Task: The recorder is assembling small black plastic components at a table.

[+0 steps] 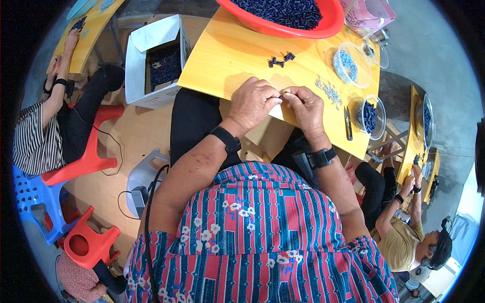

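My left hand (pixel 251 104) and my right hand (pixel 305 107) meet at the near edge of the yellow table (pixel 227 65), fingertips pinched close together. Between them is a small dark plastic piece (pixel 281 97), mostly covered by the fingers. Something white wraps the tip of my left thumb. Beyond my hands, several small black plastic parts (pixel 281 60) lie in a loose group. Small clear pieces (pixel 329 93) are scattered to the right of my right hand. A slim black tool (pixel 348 123) rests near the right edge, its kind unclear.
A red basin (pixel 333 25) full of dark parts stands at the far edge. On the right are a clear bowl (pixel 359 81) of bluish pieces and a clear tub (pixel 382 118) of dark parts. A white carton (pixel 137 70) sits left. Other people work at tables on both sides.
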A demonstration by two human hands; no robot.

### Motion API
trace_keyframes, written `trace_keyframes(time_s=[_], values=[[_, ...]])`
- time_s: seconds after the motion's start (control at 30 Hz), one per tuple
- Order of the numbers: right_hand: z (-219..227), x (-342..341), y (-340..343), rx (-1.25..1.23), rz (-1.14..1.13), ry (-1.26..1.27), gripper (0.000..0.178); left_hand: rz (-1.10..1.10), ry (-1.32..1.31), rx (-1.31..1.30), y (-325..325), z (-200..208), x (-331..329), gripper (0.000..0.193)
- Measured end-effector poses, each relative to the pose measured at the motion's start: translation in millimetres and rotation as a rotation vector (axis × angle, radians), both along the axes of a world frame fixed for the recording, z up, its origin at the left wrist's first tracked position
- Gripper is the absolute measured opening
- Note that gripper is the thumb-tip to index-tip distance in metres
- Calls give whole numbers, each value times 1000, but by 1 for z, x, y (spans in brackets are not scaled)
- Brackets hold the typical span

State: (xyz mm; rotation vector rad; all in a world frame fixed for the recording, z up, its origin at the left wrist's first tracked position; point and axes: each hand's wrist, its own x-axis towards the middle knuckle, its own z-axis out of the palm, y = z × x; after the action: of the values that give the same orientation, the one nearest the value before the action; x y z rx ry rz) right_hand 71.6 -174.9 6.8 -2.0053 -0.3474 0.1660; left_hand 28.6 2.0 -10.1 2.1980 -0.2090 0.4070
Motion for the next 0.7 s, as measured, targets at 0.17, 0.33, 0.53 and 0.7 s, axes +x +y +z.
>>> trace_keyframes(time_s=[0.17,0.33,0.53,0.7], values=[[0,-5,1,-122,36,-162,10,7,2,37,-1,0,-1,10],[1,-11,4,-285,35,-445,9,14,-2,38,-1,1,0,8],[8,-15,8,-343,65,-565,11,17,-21,45,-3,-2,0,7],[13,-17,9,-375,81,-577,8,19,-50,66,-2,-3,-1,8]])
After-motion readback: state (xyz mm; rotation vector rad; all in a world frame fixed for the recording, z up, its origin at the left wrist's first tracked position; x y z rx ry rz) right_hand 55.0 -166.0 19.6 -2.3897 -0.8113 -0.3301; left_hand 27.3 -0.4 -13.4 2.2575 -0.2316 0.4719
